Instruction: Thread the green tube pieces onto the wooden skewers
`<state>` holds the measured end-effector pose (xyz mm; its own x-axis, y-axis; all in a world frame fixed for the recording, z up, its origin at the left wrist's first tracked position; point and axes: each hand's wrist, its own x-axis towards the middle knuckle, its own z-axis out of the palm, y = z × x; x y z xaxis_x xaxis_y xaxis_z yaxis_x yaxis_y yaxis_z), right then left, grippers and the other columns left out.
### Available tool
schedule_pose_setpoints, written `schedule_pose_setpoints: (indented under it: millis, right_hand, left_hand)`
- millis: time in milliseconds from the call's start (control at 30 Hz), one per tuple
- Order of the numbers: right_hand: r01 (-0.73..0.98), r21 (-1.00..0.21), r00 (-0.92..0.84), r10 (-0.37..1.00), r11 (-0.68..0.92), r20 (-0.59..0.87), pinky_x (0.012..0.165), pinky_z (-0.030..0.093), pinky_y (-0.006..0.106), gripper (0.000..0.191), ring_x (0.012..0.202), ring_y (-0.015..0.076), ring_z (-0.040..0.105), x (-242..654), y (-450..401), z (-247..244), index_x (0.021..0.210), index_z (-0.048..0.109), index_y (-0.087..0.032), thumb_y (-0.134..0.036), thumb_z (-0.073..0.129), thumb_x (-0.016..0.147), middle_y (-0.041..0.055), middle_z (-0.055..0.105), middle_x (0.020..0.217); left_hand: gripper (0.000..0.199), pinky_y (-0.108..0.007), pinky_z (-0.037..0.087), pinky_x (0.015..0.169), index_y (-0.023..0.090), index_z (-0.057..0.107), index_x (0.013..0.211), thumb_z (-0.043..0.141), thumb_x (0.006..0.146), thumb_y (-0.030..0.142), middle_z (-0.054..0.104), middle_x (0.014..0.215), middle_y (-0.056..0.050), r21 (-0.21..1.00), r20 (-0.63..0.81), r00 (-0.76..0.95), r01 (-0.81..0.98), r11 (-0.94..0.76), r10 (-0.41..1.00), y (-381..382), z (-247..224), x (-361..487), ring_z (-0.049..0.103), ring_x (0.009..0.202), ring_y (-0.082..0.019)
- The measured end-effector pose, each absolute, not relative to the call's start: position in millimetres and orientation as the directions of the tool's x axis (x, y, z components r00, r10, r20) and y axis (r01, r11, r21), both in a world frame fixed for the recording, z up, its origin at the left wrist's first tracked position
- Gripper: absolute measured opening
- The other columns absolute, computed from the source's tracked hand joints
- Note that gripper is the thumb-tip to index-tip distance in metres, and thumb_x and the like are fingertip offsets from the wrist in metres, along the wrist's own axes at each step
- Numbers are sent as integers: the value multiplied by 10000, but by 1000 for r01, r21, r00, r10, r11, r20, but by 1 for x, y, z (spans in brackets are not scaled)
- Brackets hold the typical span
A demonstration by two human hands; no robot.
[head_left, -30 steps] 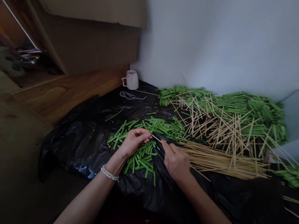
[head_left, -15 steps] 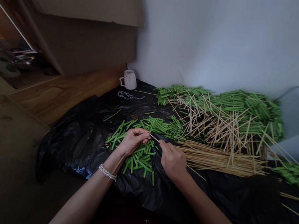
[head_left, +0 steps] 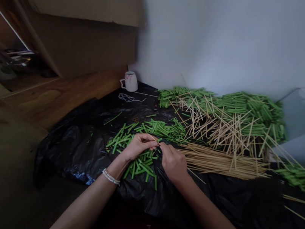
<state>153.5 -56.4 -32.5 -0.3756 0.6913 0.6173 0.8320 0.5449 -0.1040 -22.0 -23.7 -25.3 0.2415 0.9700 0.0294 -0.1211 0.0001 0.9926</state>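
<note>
My left hand (head_left: 139, 146), with a white beaded bracelet (head_left: 110, 177) at its wrist, is closed in a pinch on a thin wooden stick (head_left: 152, 138). Fingertips of my right hand (head_left: 173, 163) are closed on the same stick, close against the left fingers. Whether a green piece is also in the pinch is hidden. Below and around the left hand lie loose short green stem pieces (head_left: 142, 165). To the right of my right hand is a bundle of long thin wooden sticks (head_left: 225, 163), lying roughly parallel.
Black plastic sheeting (head_left: 66, 151) lies under everything. Toward the wall (head_left: 224, 37) is a heap of green pieces (head_left: 256, 107) with crossed sticks (head_left: 224, 129). A white mug (head_left: 131, 82) and tangled string (head_left: 129, 98) sit at the back left, near a cardboard box (head_left: 80, 38).
My hands have come closer together along the stick, with the right fingers now near the left thumb. Less stick shows between them. The whole view has shifted slightly.
</note>
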Motion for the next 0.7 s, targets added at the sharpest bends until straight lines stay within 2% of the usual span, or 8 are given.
schedule_pose_setpoints:
  millis: [100,167,233,300,400,500,600,700]
  right_hand:
    - [836,-89,-376,684,542,625,590,340,273,278,638,123,568,156,-55,-33,1105,638,-156,-139,424,930,8,639,742]
    - [838,-74,-381,677,540,629,591,333,275,279,641,125,564,160,-54,-33,1114,638,-150,-139,433,926,12,637,737]
    - [845,-43,-389,669,533,633,592,327,274,278,641,124,559,164,-53,-31,1115,643,-147,-141,442,922,14,633,726]
    - [853,-10,-396,660,522,638,594,322,272,274,633,120,550,167,-53,-31,1105,651,-155,-143,449,920,11,626,706]
    - [855,12,-404,651,518,643,595,316,273,268,616,115,537,169,-52,-32,1088,659,-163,-146,453,918,3,610,683]
    - [847,17,-418,646,531,638,591,309,278,261,617,117,535,169,-52,-34,1085,659,-160,-154,456,920,2,603,683]
    - [843,21,-425,643,537,638,587,300,281,253,607,119,527,168,-52,-36,1076,659,-166,-154,464,916,-1,592,673]
    - [843,21,-424,640,538,640,588,297,279,245,605,120,526,167,-53,-36,1062,660,-171,-154,466,913,0,592,672]
  left_hand:
    - [276,-248,481,637,129,741,849,737,740,383,721,755,-57,997,55,221,-73,-39,974,-23,-20,-28,607,630,-130]
    - [308,-244,466,627,132,741,854,679,785,425,725,794,-65,996,86,140,-9,-86,986,-24,-16,-35,595,631,-130]
    - [317,-241,443,599,134,738,809,664,786,441,712,742,-51,989,97,64,106,-104,993,-26,-10,-42,568,600,-126]
    - [296,-245,428,594,136,726,749,679,765,428,687,678,-34,960,86,75,262,-103,993,-29,-4,-50,560,594,-134]
    - [225,-252,417,619,156,727,742,682,753,376,692,702,-29,850,45,222,504,-155,974,-35,6,-62,587,648,-154]
    - [152,-253,397,626,180,722,714,676,739,323,691,708,-19,685,-23,315,696,-214,949,-42,16,-69,596,660,-155]
    - [136,-259,377,613,192,720,715,693,708,324,690,721,-23,529,-77,312,818,-226,947,-47,21,-68,594,663,-165]
    - [132,-264,363,603,205,720,730,694,698,330,690,744,-28,423,-90,317,870,-251,944,-50,20,-63,592,680,-179]
